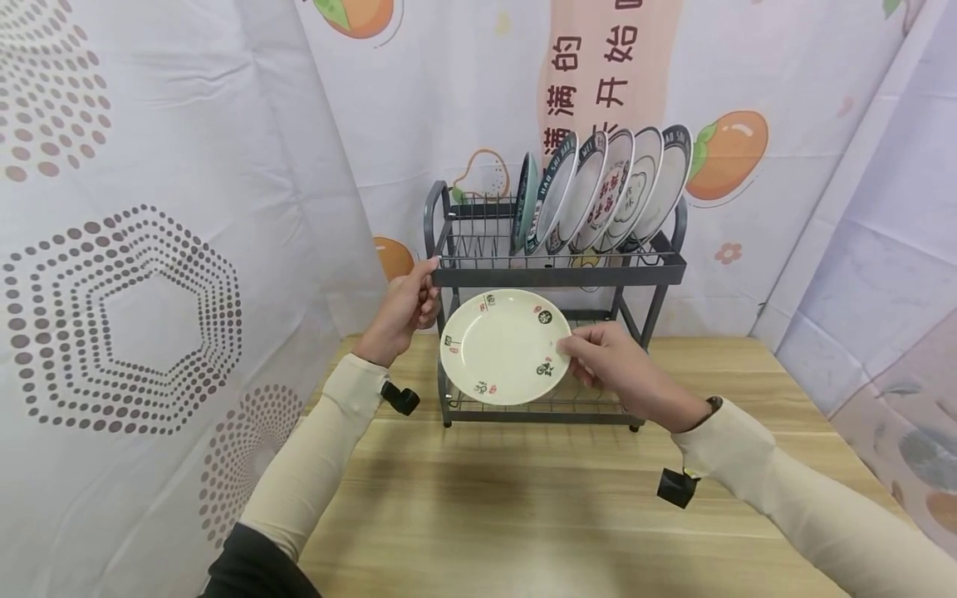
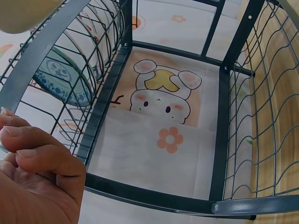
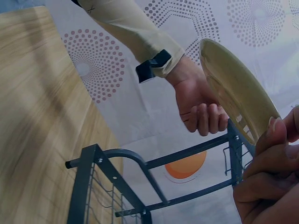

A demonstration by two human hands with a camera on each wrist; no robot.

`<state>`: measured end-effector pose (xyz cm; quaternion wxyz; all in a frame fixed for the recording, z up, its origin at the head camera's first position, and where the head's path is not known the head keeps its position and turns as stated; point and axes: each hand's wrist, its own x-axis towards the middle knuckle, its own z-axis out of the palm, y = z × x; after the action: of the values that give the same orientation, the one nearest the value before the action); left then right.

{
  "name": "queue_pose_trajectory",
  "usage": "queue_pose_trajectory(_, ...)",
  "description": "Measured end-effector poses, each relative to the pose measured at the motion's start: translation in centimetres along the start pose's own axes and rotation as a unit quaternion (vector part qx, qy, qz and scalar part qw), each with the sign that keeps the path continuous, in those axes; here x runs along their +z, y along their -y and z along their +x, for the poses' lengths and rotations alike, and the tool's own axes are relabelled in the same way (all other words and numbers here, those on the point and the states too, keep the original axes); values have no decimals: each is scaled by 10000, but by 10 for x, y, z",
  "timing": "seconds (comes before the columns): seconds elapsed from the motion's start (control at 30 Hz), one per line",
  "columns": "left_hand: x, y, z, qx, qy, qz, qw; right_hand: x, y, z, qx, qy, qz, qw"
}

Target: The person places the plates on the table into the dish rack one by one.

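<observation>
A cream plate (image 1: 503,349) with small dark and red motifs around its border is held up before the dish rack. My right hand (image 1: 616,365) pinches its right rim between thumb and fingers, and the right wrist view shows the plate's pale underside (image 3: 240,86). At the upper tier's front left corner, my left hand (image 1: 399,311) grips the dark metal dish rack (image 1: 561,276), thumb on the rail and fingers curled below. Those curled fingers also appear beside the rail in the left wrist view.
Several patterned plates (image 1: 591,195) stand on edge in the right part of the upper tier, a green-rimmed one (image 1: 525,203) leftmost. Slots to its left hold no plate. The lower tier (image 1: 523,417) lies behind the cream plate. Wooden tabletop (image 1: 523,507) extends in front; printed curtains (image 1: 247,124) surround it.
</observation>
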<state>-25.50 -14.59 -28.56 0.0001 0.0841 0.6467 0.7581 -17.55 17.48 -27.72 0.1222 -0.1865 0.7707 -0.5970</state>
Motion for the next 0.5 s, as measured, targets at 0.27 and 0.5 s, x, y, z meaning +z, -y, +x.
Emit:
queue_pose_trajectory(0.27,1,2,-2,-46,-208,105,9997,-1,20,1,-203,-13,-10,9998)
queue_pose_trajectory(0.5,6,2,0,-65,-504,212,9985,-6,36,2,-316,4,-102,9994)
